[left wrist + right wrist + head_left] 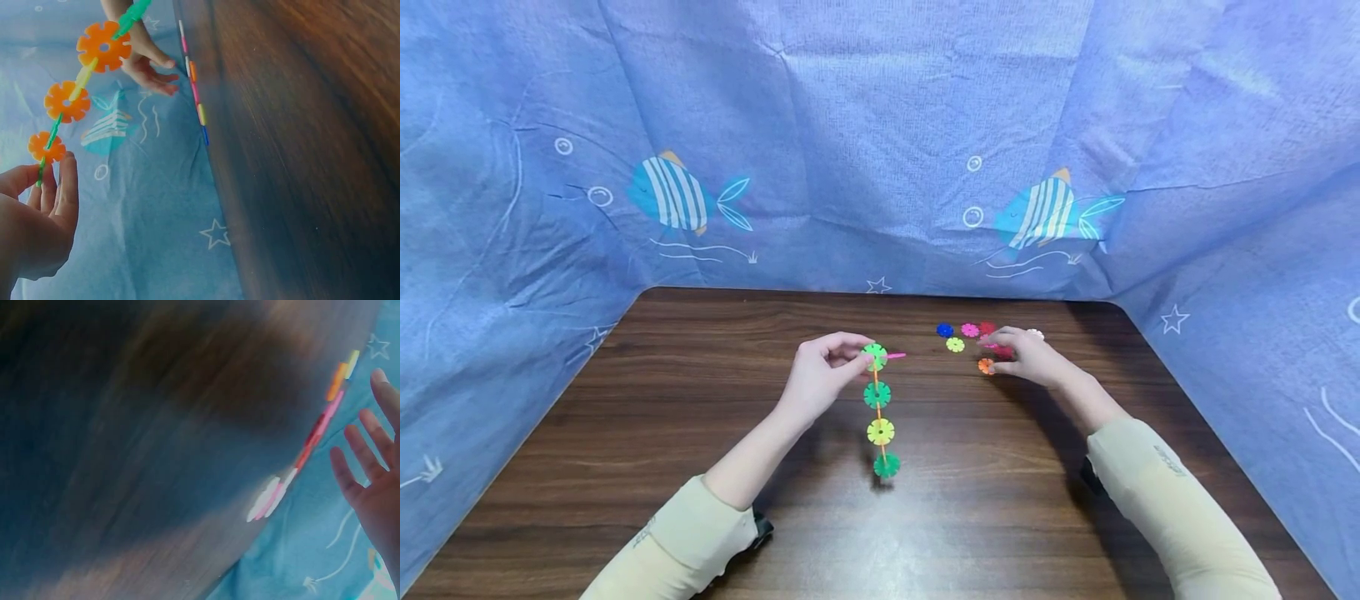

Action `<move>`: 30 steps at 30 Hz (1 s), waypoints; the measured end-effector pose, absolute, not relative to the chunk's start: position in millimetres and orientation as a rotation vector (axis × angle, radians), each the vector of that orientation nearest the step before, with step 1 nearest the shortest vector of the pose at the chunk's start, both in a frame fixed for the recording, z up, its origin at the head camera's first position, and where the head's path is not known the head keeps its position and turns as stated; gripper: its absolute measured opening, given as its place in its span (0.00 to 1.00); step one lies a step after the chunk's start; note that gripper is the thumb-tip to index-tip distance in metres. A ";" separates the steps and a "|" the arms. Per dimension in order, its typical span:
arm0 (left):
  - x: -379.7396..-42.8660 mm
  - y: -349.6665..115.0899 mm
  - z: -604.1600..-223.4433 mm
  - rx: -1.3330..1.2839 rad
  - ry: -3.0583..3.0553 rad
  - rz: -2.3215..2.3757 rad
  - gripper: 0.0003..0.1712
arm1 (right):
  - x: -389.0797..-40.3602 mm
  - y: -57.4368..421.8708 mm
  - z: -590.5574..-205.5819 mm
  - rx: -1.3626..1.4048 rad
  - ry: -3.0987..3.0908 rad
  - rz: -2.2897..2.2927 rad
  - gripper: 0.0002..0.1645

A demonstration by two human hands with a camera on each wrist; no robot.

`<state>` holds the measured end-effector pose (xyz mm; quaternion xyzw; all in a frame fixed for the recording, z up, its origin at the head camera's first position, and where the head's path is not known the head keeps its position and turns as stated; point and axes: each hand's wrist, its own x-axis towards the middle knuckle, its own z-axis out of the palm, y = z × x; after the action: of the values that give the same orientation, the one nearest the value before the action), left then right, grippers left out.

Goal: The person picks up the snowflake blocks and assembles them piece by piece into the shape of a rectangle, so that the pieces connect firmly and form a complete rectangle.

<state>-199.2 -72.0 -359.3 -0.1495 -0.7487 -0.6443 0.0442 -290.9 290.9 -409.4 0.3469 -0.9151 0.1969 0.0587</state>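
Observation:
My left hand [823,375] pinches the top green disc [874,357] of a chain of notched plastic snowflake discs. Below it hang a green disc [877,395], a yellow disc [881,432] and another green one [887,466], joined by orange discs seen edge-on. In the left wrist view those orange discs [104,47] show face-on. A pink piece [896,356] sticks out beside the top disc. Over the loose discs at the back right hovers my right hand [1030,357], its fingers spread and apart from them in the right wrist view.
Near the right hand lie loose discs on the brown wooden table [700,400]: blue [944,330], pink [970,330], yellow [955,344], orange [986,366], and red and white ones partly hidden. A blue fish-print cloth [880,167] hangs behind the table and along both sides.

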 end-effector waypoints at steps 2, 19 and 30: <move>-199.2 -72.9 -359.7 -0.467 -2.278 -1.982 0.11 | -293.3 292.7 -412.9 1.075 -2.806 0.604 0.23; -199.0 -72.4 -366.1 -0.531 -2.197 -2.097 0.11 | -300.2 292.6 -422.0 0.955 -2.902 0.568 0.14; -198.9 -71.9 -364.0 -0.517 -2.237 -2.074 0.11 | -299.6 288.7 -418.6 0.810 -2.951 0.759 0.14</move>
<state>-198.9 -71.9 -364.0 -0.1670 -0.7229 -0.6701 0.0240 -299.6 288.7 -418.6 0.2569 -0.9359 0.2408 -0.0055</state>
